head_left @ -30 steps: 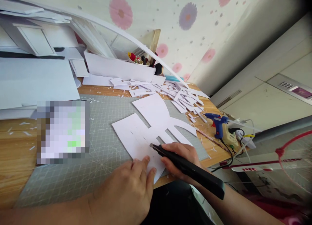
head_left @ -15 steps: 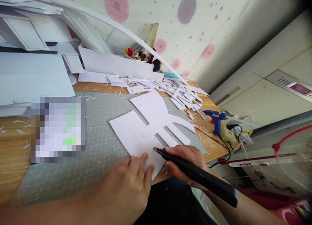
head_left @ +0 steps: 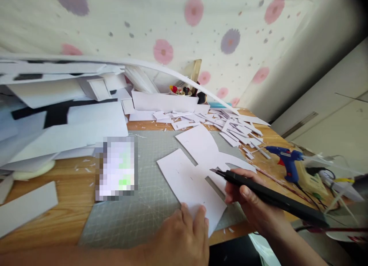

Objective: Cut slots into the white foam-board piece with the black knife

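A white foam-board piece with slots and curved strips cut into it lies on a grey-green cutting mat. On its near edge rest the fingers of my left hand, laid over the board and slightly bent. My right hand grips a black utility knife, its blade pointing left over the board's middle, near the slots. Whether the blade touches the board I cannot tell. Faint short marks show on the board's surface.
White offcuts are heaped at the back right, beside a blue glue gun. Larger white board parts are stacked at the left. A pixelated device-like rectangle lies on the mat's left side. A small bowl of items stands behind.
The view has swung left and up, so everything sits further right and lower. My right hand has moved the knife from the board's near part towards its middle. My left hand stays on the near edge.
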The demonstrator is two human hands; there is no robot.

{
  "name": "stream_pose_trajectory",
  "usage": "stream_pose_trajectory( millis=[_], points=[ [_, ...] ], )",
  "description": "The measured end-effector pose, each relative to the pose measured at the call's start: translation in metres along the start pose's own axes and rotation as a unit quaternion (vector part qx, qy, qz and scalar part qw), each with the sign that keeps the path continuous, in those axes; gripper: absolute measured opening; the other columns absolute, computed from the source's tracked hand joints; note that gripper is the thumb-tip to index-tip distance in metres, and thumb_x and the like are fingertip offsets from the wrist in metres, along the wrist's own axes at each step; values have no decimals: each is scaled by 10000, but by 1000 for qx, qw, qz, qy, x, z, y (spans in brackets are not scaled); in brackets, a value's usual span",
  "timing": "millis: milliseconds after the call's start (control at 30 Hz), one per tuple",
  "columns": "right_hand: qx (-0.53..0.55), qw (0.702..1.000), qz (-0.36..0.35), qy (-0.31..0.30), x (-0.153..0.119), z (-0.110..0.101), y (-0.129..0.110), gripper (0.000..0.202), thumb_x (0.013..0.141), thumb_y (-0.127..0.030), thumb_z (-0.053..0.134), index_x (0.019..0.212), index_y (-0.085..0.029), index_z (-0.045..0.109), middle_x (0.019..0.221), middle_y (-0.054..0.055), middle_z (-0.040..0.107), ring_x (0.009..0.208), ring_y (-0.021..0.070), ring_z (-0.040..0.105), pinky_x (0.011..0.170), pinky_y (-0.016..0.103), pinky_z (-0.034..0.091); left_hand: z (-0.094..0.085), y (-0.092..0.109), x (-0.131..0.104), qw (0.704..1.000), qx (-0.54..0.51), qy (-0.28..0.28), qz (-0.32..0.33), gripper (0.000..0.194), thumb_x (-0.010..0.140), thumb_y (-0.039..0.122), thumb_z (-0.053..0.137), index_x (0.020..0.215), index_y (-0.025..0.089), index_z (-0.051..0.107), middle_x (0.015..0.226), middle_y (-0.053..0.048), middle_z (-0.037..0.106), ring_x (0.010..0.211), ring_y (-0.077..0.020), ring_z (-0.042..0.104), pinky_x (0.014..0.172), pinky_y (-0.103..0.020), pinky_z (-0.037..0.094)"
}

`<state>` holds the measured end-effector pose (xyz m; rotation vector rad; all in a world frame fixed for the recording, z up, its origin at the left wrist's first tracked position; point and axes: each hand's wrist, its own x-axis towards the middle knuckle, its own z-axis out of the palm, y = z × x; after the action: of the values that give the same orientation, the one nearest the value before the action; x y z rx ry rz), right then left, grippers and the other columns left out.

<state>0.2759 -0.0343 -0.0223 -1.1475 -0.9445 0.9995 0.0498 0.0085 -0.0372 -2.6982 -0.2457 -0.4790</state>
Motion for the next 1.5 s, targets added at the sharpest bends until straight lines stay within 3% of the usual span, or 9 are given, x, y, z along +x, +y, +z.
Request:
stream_pose_trajectory(
  millis=[100,200,300,500,733,833,1167,1367,1500],
  points=[
    [32,999,15,-36,4,7,1,344,806,-378,733,1105,-243,634,750,41,682,601,166,648,563,293,543,9,1,-3,999,3,27,34,269,851,192,609,1115,144,589,1048,-156,724,695,-281,718,451,-321,512],
    [41,998,19,-47,7,15,3,346,781,-354,757,1094,-254,648,760,31,663,627,157,636,594,291,541,6,1,-5,998,-46,-39,-2,346,896,256,581,1231,178,541,1074,-154,714,759,-257,713,529,-309,517],
    [39,998,9,-50,9,20,9,337,737,-374,790,1026,-252,666,752,19,636,662,148,617,611,265,529,-2,-2,-1,993,-76,-78,-49,335,921,302,539,1195,115,583,1030,-178,721,762,-257,702,572,-328,510],
    [-29,999,24,13,16,25,16,282,725,-404,787,865,-206,643,580,-26,556,485,94,481,425,186,362,-8,-6,6,999,-39,10,-7,190,900,141,508,973,99,678,992,-142,738,728,-213,682,602,-316,500],
    [-91,991,38,87,30,43,10,364,663,-476,765,608,-177,565,445,-53,466,375,61,327,348,192,223,-12,0,3,996,-78,-12,40,292,864,176,519,1070,33,670,1095,-237,693,928,-346,692,704,-438,537],
    [-106,988,37,107,33,47,14,401,651,-499,760,553,-179,540,456,-32,493,400,77,372,361,205,245,-17,-3,3,996,-83,-20,27,290,864,174,516,1066,48,682,1095,-223,697,954,-339,690,722,-433,545],
    [-205,976,0,80,31,51,10,332,659,-436,763,547,-189,572,426,-63,447,412,81,371,410,221,331,-25,-2,0,997,-65,-47,21,336,881,137,478,1148,33,652,1141,-243,676,1000,-347,680,761,-442,525],
    [-223,972,-3,74,31,55,5,305,655,-411,749,541,-190,572,430,-54,475,420,89,419,424,223,362,-21,0,1,997,-65,-45,19,326,862,124,491,1129,41,658,1136,-248,675,990,-367,676,749,-454,502],
    [-228,971,2,70,31,55,4,299,655,-410,744,543,-195,570,424,-55,481,416,89,413,420,221,365,-14,0,1,998,-69,-9,8,306,839,137,504,1073,53,683,1093,-231,697,954,-365,686,701,-437,515]
  ],
)
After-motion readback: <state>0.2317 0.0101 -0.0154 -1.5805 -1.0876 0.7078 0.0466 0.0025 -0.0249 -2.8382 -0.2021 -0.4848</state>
